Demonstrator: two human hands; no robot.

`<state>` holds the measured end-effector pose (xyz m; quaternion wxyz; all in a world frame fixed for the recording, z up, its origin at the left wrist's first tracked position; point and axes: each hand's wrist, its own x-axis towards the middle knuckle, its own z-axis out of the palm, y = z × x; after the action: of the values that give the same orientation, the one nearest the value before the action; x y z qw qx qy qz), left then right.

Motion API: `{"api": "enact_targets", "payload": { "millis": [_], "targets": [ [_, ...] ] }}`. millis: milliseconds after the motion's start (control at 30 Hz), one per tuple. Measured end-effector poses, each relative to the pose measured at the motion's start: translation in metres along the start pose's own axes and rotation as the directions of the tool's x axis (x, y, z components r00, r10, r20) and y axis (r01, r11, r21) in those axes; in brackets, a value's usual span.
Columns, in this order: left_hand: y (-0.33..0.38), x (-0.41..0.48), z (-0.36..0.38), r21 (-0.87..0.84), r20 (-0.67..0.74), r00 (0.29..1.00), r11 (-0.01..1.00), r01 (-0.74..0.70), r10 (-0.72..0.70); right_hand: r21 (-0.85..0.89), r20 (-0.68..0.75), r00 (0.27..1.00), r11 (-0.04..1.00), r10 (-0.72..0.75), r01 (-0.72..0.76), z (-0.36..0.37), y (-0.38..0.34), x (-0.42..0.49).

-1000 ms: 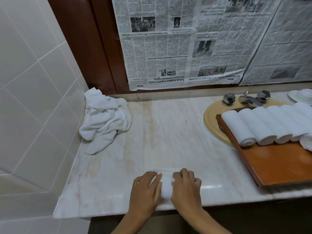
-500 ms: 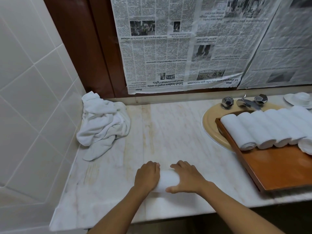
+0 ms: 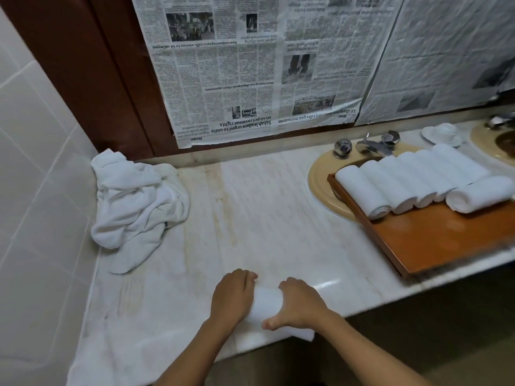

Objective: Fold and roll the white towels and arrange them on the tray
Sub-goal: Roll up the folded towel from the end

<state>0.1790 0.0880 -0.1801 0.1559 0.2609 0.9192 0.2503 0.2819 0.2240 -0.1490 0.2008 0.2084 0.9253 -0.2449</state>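
A white towel (image 3: 264,303), partly rolled into a thick cylinder, lies crosswise under the curled fingers (image 3: 239,277), with its flat tail nearer than them. Well right of the fingers, a wooden tray (image 3: 446,240) holds a row of rolled towels (image 3: 404,182) and one angled roll (image 3: 479,193). Well left and beyond lies a crumpled towel heap (image 3: 136,201).

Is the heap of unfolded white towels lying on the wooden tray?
No, the heap of unfolded towels lies on the counter by the tiled wall, apart from the tray.

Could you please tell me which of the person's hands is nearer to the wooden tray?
Right. The right hand grips the end of the half-rolled towel facing the wooden tray, which lies farther right and back; the left hand grips the other end, away from it.
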Motion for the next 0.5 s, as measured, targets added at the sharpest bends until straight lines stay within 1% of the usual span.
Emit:
{"api": "enact_targets", "payload": {
  "millis": [67,100,167,233,300,367,400,500],
  "targets": [
    [0.002,-0.007,0.005,-0.102,0.055,0.998,0.995,0.003,0.003,0.029,-0.016,0.999,0.999,0.032,-0.032,0.006,0.006,-0.013],
    [0.005,-0.008,0.008,-0.182,0.09,0.996,0.983,0.016,0.0,0.062,-0.016,0.999,0.997,0.05,-0.049,0.008,0.011,-0.019],
    [0.012,-0.007,0.013,-0.339,0.126,0.992,0.94,0.046,-0.003,0.168,-0.021,0.995,0.981,0.102,-0.097,0.008,0.029,-0.027],
    [0.02,-0.001,0.02,-0.442,0.104,0.995,0.896,0.04,0.007,0.282,-0.059,0.982,0.947,0.178,-0.154,0.001,0.052,-0.034],
    [0.031,0.011,0.031,-0.484,0.052,0.998,0.875,0.004,0.024,0.383,-0.096,0.962,0.901,0.256,-0.201,-0.014,0.078,-0.04],
    [0.045,0.028,0.045,-0.447,-0.001,0.999,0.894,-0.037,0.04,0.505,-0.125,0.939,0.836,0.32,-0.217,-0.035,0.104,-0.044],
    [0.054,0.037,0.053,-0.394,-0.013,0.999,0.918,-0.053,0.052,0.572,-0.138,0.928,0.793,0.345,-0.21,-0.047,0.117,-0.044],
    [0.087,0.069,0.076,-0.163,-0.023,0.996,0.983,-0.084,0.081,0.755,-0.189,0.894,0.642,0.405,-0.131,-0.088,0.158,-0.038]
  ]
}}
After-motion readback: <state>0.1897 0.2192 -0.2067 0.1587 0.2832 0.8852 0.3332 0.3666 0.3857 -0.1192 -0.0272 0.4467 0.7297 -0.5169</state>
